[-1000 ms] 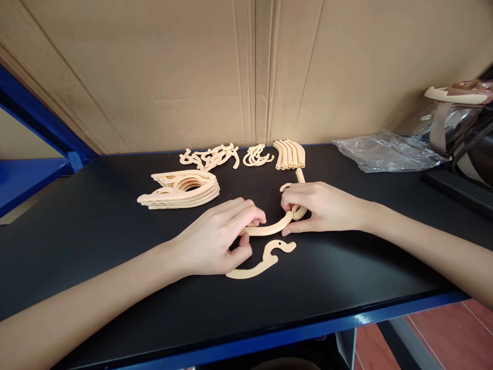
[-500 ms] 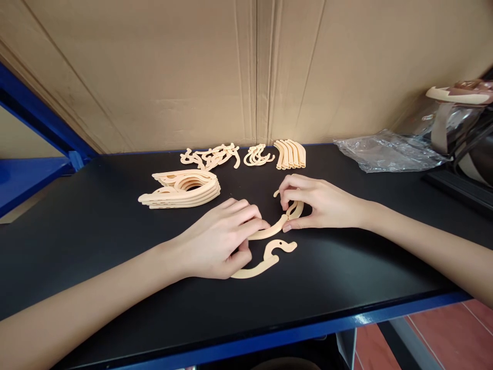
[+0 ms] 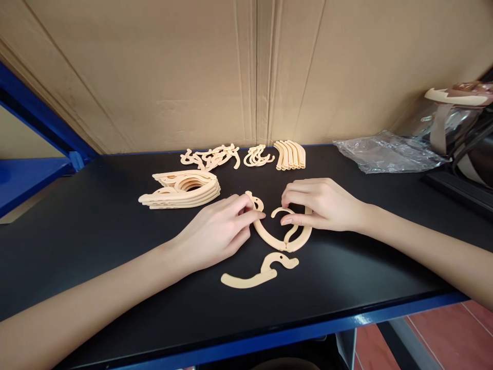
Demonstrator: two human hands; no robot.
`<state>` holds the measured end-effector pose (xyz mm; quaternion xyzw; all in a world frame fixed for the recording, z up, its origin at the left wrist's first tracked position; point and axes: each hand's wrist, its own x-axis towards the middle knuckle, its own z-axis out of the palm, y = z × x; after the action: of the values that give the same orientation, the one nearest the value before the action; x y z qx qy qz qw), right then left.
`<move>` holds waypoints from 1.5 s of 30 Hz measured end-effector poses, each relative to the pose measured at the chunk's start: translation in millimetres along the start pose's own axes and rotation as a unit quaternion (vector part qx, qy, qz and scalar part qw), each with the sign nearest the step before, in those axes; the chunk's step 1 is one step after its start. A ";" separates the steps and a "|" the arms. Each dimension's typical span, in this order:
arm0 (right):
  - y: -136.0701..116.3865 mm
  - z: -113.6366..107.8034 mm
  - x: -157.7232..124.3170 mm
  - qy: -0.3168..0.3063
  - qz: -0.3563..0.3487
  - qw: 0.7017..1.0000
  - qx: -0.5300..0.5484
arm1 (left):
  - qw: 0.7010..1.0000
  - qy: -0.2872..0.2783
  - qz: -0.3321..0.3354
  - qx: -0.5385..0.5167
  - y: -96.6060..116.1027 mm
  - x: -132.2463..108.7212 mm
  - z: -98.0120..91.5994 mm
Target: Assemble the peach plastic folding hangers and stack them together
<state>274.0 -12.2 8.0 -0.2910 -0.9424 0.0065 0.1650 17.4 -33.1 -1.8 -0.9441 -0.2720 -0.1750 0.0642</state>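
On the black tabletop [image 3: 96, 246] both my hands hold a set of joined pale peach curved flat pieces [image 3: 283, 237] that form a V shape pointing toward me. My left hand [image 3: 219, 231] pinches the left arm's upper end between thumb and fingers. My right hand [image 3: 321, 205] is closed on the right arm, its fingertips by a small hook piece [image 3: 282, 211] in the middle. A loose curved piece with a hook end [image 3: 260, 272] lies just in front of the V, touched by neither hand.
A stack of assembled peach hangers [image 3: 181, 189] lies to the back left. Behind are small piles of hook parts [image 3: 211, 156], hooks [image 3: 258, 155] and curved arms [image 3: 290, 154]. Crumpled clear plastic [image 3: 385, 151] and bagged items sit at the right. Cardboard forms the back wall.
The joined pieces have been swung from a flat arc into a V, my left hand rising toward the back with its end. The loose piece has shifted slightly nearer me.
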 end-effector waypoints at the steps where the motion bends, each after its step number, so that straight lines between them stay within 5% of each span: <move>1: -1.5 0.4 0.0 0.001 -0.010 1.000 0.004 | 1.000 -0.002 -0.010 -0.005 -0.5 0.3 0.3; 11: -9.0 1.5 -0.7 -0.038 -0.039 0.991 0.122 | 0.995 -0.026 -0.091 -0.002 0.5 2.1 0.7; 14: -11.7 5.1 -0.2 -0.009 -0.039 0.990 0.133 | 0.995 -0.013 -0.094 -0.024 1.8 2.9 -1.1; 19: -25.3 4.9 1.1 0.059 -0.076 0.989 0.109 | 0.998 0.035 -0.038 -0.029 4.6 3.5 -5.3; 23: -39.0 3.0 0.0 0.017 -0.115 0.987 0.112 | 0.998 -0.004 0.033 -0.052 5.8 3.4 -4.6; 26: -40.7 1.9 -0.6 -0.013 -0.121 0.987 0.106 | 0.998 -0.007 0.022 -0.053 5.0 2.3 -2.3; 33: -16.4 -6.7 0.7 -0.066 -0.064 0.989 0.114 | 0.998 -0.001 -0.044 -0.037 3.5 1.3 -1.2; 40: -2.1 -1.0 -0.6 -0.018 0.026 0.994 0.102 | 0.997 0.016 -0.081 0.001 2.2 1.4 -0.1; 45: -3.7 -9.8 0.5 -0.008 0.089 0.996 -0.007 | 0.988 0.061 -0.052 0.132 3.1 1.1 -1.2</move>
<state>274.7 -15.8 17.9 -0.3746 -0.9141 0.0163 0.1543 19.5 -35.4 -0.3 -0.8993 -0.3374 -0.1982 0.1953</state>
